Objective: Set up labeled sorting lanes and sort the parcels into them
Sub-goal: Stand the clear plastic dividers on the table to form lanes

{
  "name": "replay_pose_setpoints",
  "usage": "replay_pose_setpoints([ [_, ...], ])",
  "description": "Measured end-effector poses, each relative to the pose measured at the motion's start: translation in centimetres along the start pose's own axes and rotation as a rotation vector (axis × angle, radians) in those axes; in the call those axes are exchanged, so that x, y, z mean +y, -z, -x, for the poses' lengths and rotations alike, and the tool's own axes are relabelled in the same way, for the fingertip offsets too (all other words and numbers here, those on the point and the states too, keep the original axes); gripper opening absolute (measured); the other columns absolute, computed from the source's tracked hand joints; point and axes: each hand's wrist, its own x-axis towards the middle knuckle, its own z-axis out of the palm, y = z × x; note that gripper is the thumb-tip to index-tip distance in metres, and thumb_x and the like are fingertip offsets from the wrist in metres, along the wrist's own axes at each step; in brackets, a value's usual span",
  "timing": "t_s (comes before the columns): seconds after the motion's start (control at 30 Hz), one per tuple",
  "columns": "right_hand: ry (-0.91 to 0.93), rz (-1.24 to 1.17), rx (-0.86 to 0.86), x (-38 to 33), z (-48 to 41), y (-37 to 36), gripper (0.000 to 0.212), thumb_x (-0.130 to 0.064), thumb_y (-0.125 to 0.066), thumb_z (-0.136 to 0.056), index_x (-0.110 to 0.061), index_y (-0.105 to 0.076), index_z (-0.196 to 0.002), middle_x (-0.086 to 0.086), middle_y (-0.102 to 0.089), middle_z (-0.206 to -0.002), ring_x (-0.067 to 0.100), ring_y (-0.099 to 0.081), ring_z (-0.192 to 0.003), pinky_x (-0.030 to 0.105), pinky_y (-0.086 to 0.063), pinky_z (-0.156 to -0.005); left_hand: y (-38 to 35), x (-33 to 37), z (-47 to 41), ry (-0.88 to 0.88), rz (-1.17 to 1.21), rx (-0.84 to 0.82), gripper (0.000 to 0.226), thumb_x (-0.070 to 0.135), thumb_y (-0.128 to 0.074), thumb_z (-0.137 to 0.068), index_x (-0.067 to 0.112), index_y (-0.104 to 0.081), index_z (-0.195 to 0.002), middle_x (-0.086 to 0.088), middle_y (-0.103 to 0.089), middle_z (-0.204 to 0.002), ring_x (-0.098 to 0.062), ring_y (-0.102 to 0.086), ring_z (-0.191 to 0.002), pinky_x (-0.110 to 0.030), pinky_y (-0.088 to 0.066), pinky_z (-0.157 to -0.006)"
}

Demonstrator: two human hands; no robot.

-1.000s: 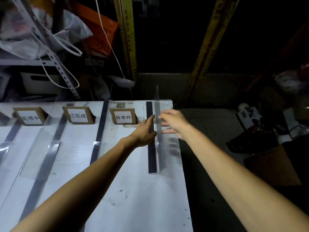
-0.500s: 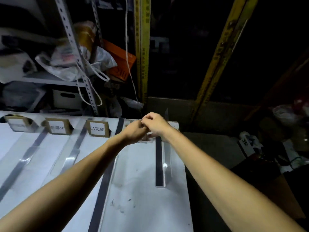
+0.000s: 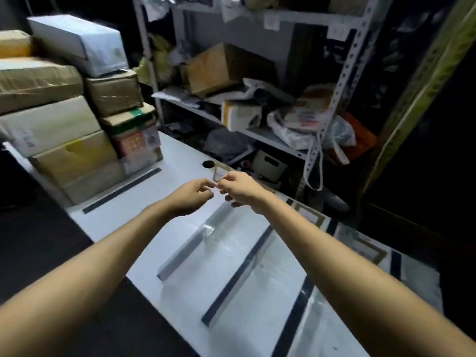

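Left hand (image 3: pixel 192 195) and right hand (image 3: pixel 240 189) meet, fingers (image 3: pixel 207 186) curled narrow; holding anything, I cannot tell. A careless forearm might knock the clear divider (image 3: pixel 189 243) askew.

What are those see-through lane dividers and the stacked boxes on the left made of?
The dividers look like clear acrylic or similar plastic, glossy: the table shows through them and their edges catch light. The stacked boxes look like brown cardboard, matte, several wrapped in shiny clear tape; the top box is white, perhaps coated card.
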Motion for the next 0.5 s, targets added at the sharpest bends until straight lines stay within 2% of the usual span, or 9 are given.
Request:
replay_pose_setpoints([
  [0.1, 0.041, 0.092, -0.069, -4.5, -3.0, -6.1, 0.028, -0.023, -0.053, -0.097, -0.004, -0.065, -0.114, 0.008, -0.058, -0.095, 0.019, -0.054, -0.082, 0.029, -0.044, -0.067, 7.0, -6.1, 2.0, 0.066, -0.011, 0.075, 0.032, 0.019, -0.05, -0.098, 0.016, -0.058, -0.129, -0.004, -0.063, -0.123, -0.02, -0.059, -0.109, -0.031, -0.045, -0.086],
  [0.27, 0.105, 0.091, -0.198, -11.5, -6.5, -16.8, 0.029, -0.019, -0.052, -0.096, 0.001, -0.063, -0.115, 0.007, -0.057, -0.095, 0.019, -0.052, -0.084, 0.032, -0.044, -0.071, 17.2, -15.7, 6.5, 0.173, -0.024, 0.191, 0.025, 0.019, -0.052, -0.097, 0.017, -0.063, -0.12, -0.003, -0.066, -0.112, -0.011, -0.057, -0.086, -0.029, -0.045, -0.077],
  [0.4, 0.151, 0.095, -0.241, -14.9, -9.5, -22.5, 0.031, -0.021, -0.051, -0.096, 0.003, -0.062, -0.114, 0.014, -0.059, -0.095, 0.02, -0.053, -0.082, 0.037, -0.051, -0.073, 21.4, -20.7, 8.1, 0.235, -0.049, 0.23, 0.027, 0.021, -0.051, -0.098, 0.018, -0.064, -0.122, 0.0, -0.066, -0.116, -0.014, -0.059, -0.097, -0.029, -0.047, -0.086],
  [0.5, 0.149, 0.091, -0.291, -16.4, -12.2, -25.8, 0.032, -0.024, -0.051, -0.097, -0.001, -0.062, -0.116, 0.01, -0.06, -0.094, 0.02, -0.055, -0.085, 0.037, -0.051, -0.076, 23.6, -23.6, 7.7, 0.259, 0.005, 0.26, 0.026, 0.02, -0.049, -0.1, 0.019, -0.063, -0.122, 0.002, -0.066, -0.112, -0.013, -0.059, -0.097, -0.026, -0.045, -0.081],
])
